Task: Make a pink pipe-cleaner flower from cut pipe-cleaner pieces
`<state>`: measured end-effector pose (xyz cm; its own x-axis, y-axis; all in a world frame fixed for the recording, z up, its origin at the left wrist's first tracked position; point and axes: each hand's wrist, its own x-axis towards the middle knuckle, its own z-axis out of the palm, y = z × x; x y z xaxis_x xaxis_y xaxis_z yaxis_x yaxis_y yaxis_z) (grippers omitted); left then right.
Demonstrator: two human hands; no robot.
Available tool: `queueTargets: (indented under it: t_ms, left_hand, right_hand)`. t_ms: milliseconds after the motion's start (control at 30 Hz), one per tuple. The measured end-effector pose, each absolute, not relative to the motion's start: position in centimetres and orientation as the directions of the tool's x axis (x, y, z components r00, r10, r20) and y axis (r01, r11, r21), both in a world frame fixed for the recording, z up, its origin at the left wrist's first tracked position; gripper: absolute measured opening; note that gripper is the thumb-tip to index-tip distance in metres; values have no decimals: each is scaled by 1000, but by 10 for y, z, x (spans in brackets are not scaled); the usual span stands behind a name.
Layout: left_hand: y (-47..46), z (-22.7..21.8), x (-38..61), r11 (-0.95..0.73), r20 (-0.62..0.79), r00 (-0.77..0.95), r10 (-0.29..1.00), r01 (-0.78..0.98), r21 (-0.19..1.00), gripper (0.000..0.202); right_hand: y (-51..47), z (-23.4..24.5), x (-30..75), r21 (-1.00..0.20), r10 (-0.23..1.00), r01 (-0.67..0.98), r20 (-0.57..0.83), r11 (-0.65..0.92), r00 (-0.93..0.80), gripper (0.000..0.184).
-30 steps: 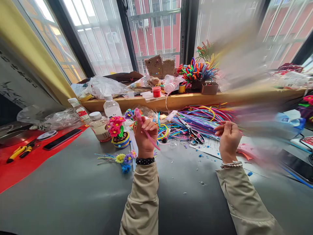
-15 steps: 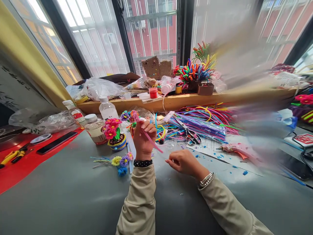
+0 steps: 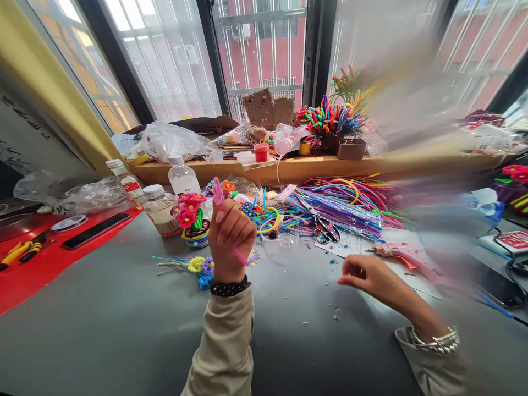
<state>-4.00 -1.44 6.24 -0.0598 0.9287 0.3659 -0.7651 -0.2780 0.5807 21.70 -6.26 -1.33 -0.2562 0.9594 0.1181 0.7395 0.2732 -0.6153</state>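
My left hand point(image 3: 232, 236) is raised over the desk, its fingers closed around a pink pipe cleaner point(image 3: 218, 192). The folded, fuzzy top of it sticks up above the thumb, and its thin tail shows below the palm. My right hand point(image 3: 373, 280) hovers well apart to the right, thumb and fingers pinched together; I cannot make out anything between them. Left of my left hand stands a small pot of pink pipe-cleaner flowers point(image 3: 191, 212). Loose yellow, purple and blue flowers point(image 3: 202, 268) lie beside my left wrist.
Scissors point(image 3: 324, 223) rest against bundled pipe cleaners point(image 3: 342, 212) at the back. A pink glue gun point(image 3: 406, 254) lies beyond my right hand. Bottles point(image 3: 160, 212) stand at the left, near a phone point(image 3: 97, 230) on a red sheet. Small fluff bits dot the grey desk.
My right hand has moved right, away from the pipe cleaner's free end. My left hand has shifted slightly left and turned, so the pipe cleaner's folded top now points up.
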Motion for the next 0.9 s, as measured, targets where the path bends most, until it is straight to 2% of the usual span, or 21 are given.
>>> queueTargets:
  t_ms: [100, 200, 267, 333, 433, 567, 667, 733, 800, 900]
  left_hand:
    - [-30, 64, -43, -148, 330, 119, 937, -719, 679, 35]
    - [-38, 54, -40, -90, 279, 215, 936, -621, 779, 32]
    - [-40, 44, -37, -83, 222, 231, 947, -493, 866, 31]
    - [-39, 35, -35, -87, 164, 217, 962, -324, 942, 29]
    - [-35, 27, -35, -115, 143, 154, 978, -177, 977, 30]
    - [-27, 25, -38, -174, 185, 41, 982, -196, 965, 31]
    - [-26, 20, -39, -217, 215, -24, 976, -138, 966, 27]
    - [-28, 14, -39, -194, 194, 10, 981, -32, 980, 25]
    - [-33, 6, -38, -173, 166, 65, 984, 127, 977, 24]
    - [-45, -7, -32, -260, 243, 98, 965, 462, 848, 22]
  right_hand:
    - [-76, -20, 219, -624, 918, 715, 6, 314, -398, 26]
    - [-85, -24, 212, -635, 861, 682, -50, 363, -506, 31]
    - [-87, -27, 205, -658, 825, 640, -49, 397, -563, 28]
    - [-86, -29, 198, -668, 799, 610, -37, 427, -600, 17]
    - [-79, -33, 191, -647, 795, 613, -17, 454, -607, 11]
    - [-67, -32, 190, -650, 851, 634, 36, 419, -525, 12]
    - [-63, -24, 197, -717, 926, 629, 63, 302, -373, 14]
    - [-63, -18, 206, -750, 960, 617, 86, 238, -266, 15]
    - [-62, -15, 217, -703, 975, 679, 105, 211, -194, 16]
    - [-61, -17, 237, -588, 985, 793, 143, 159, -92, 17]
